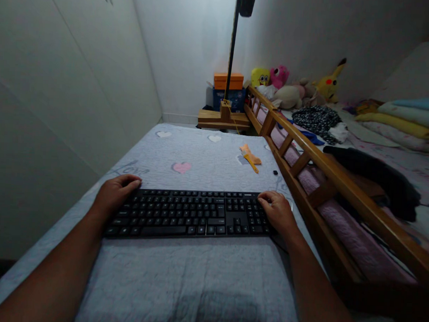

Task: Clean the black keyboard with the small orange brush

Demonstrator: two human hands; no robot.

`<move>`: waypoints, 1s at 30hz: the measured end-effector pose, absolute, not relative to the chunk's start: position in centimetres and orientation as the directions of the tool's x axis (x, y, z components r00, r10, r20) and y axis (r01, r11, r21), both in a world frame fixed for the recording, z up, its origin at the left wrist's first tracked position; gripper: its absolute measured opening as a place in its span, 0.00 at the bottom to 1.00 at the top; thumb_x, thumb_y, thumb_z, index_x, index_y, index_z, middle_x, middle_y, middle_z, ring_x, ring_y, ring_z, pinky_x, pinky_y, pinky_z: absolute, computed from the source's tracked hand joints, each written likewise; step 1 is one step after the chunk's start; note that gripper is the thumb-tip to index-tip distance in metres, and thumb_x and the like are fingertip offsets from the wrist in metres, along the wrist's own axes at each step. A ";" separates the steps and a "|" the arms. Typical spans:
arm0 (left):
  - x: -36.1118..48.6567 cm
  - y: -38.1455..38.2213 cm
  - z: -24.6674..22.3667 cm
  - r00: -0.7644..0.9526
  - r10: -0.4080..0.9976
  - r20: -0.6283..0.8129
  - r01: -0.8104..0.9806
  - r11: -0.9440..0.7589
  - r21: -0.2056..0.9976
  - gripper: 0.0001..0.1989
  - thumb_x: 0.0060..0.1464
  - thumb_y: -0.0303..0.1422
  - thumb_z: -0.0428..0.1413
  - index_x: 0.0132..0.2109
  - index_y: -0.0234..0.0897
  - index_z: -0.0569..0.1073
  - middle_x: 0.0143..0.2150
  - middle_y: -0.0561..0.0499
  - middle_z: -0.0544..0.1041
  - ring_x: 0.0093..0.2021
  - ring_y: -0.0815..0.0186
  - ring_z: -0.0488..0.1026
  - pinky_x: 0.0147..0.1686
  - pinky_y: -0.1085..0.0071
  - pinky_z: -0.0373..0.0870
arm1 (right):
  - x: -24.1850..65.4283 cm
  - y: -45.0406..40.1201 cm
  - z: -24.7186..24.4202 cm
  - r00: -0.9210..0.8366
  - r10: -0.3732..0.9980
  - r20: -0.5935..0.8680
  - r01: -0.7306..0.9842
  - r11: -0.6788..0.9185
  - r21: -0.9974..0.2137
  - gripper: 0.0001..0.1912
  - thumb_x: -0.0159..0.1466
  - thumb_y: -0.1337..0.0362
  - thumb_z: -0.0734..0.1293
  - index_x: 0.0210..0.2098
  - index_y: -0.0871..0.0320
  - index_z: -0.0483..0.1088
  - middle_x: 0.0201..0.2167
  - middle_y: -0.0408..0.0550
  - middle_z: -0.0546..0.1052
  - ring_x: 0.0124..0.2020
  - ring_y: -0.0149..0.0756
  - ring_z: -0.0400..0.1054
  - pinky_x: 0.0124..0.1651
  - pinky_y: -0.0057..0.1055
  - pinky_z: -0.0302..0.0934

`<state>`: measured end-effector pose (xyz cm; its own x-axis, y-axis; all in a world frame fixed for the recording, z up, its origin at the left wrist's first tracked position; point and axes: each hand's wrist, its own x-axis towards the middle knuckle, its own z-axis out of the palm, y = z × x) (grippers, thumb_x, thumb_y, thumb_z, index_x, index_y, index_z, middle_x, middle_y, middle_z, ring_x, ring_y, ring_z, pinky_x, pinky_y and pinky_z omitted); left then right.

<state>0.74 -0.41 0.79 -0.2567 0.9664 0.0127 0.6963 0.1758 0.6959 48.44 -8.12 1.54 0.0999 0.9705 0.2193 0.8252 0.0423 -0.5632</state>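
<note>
The keyboard [198, 214], black and full-size, is found lying lengthwise across the tabletop [196, 273], keys up, on a pale quilted cover printed with hearts and lettering. The two hands are well apart, one at each end of the keyboard. The left hand [116, 195] touches its left end, thumb and forefinger drawn together by the far corner. The right hand [278, 211] touches its right end, thumb and forefinger nearly closed at the far corner. Whether either hand grips firmly cannot be told, the undersides being hidden. A dark cable [280, 244] shows beside the keyboard's near right corner. Beyond the keyboard, toward its right end, a brush [251, 163] with a yellow handle lies against an orange cloth [256, 160]; a small black object [275, 172], too small to identify, lies to the right of both. Directly beyond the keyboard, past the far edge of the cover, a dark upright pole [232, 49] stands in a wooden base [209, 117], with an orange box [219, 80] stacked on a blue one behind. To the right of the keyboard runs a wooden rail [306, 148]; on its other side is a bed bearing plush toys [279, 77], loose clothing [316, 120] and folded bedding [406, 116].
</note>
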 end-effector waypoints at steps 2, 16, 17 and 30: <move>0.7 -0.4 0.8 -0.259 0.966 0.014 0.694 0.176 0.698 0.24 0.42 0.51 0.57 0.40 0.37 0.79 0.41 0.46 0.83 0.42 0.54 0.78 0.49 0.63 0.72 | 48.4 -8.1 1.6 0.100 0.971 0.218 0.822 0.043 -0.569 0.10 0.62 0.62 0.63 0.31 0.53 0.77 0.36 0.49 0.81 0.41 0.43 0.71 0.50 0.39 0.59; 0.7 -0.3 0.8 -0.250 0.968 0.012 0.710 0.175 0.682 0.25 0.42 0.50 0.56 0.40 0.37 0.79 0.42 0.45 0.83 0.45 0.53 0.78 0.50 0.62 0.71 | 48.8 -7.9 0.6 0.070 0.966 0.248 0.856 0.070 -0.513 0.07 0.63 0.65 0.63 0.31 0.53 0.74 0.35 0.49 0.76 0.42 0.43 0.68 0.51 0.39 0.58; 0.7 -0.3 0.8 -0.253 0.967 0.012 0.710 0.177 0.682 0.25 0.42 0.51 0.56 0.40 0.37 0.79 0.42 0.45 0.83 0.45 0.52 0.78 0.49 0.62 0.71 | 48.8 -7.8 0.5 0.077 0.966 0.249 0.859 0.062 -0.508 0.07 0.63 0.65 0.64 0.31 0.53 0.73 0.35 0.48 0.75 0.42 0.43 0.68 0.51 0.39 0.58; 0.9 -0.4 1.1 -0.255 0.967 0.009 0.704 0.179 0.688 0.25 0.41 0.51 0.56 0.39 0.37 0.79 0.41 0.46 0.82 0.44 0.53 0.77 0.49 0.63 0.71 | 48.9 -8.0 0.5 0.152 0.959 0.239 0.887 -0.026 -0.461 0.05 0.62 0.64 0.66 0.32 0.53 0.75 0.36 0.49 0.72 0.44 0.46 0.66 0.51 0.40 0.57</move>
<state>0.92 -0.40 1.11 -0.2550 0.9669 0.0094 0.7037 0.1789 0.6876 48.87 -8.04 0.48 0.1521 0.9590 0.2393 0.8870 -0.0256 -0.4611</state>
